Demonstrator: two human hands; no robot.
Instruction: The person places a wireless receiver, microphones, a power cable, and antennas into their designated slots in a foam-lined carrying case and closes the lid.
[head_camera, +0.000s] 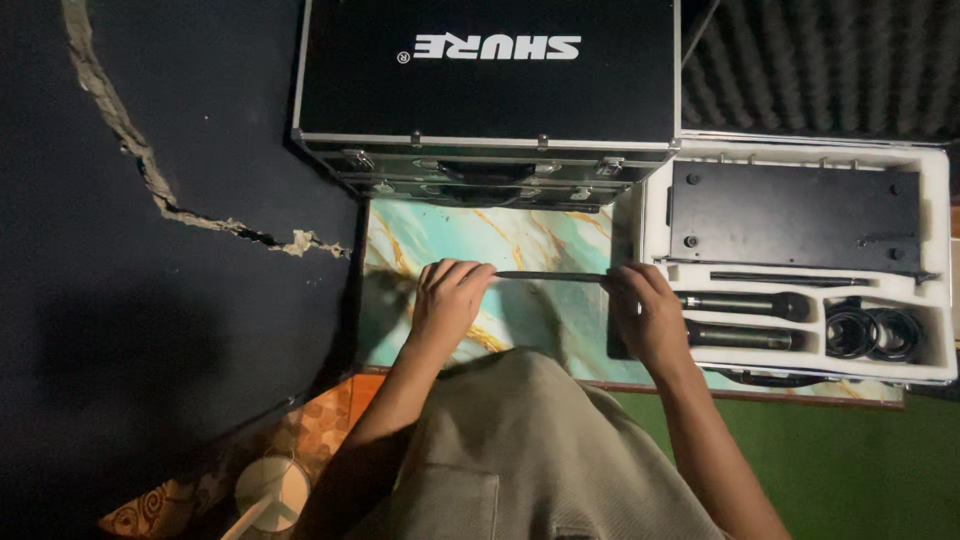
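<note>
You've got a thin black rod (551, 276) held level between both hands, over the teal marble-patterned tabletop (520, 245). It's slim, straight and dark, like an antenna, with no visible bend. Your left hand (448, 300) curls over its left end, fingers pinching it. Your right hand (648, 315) grips the other end the same way, right at the edge of the open white foam case (935, 250). That case holds a flat black receiver (795, 215), two dark handheld mics (745, 320) and coiled cables (875, 333). A closed black flight case (485, 90) sits just behind the rod.
</note>
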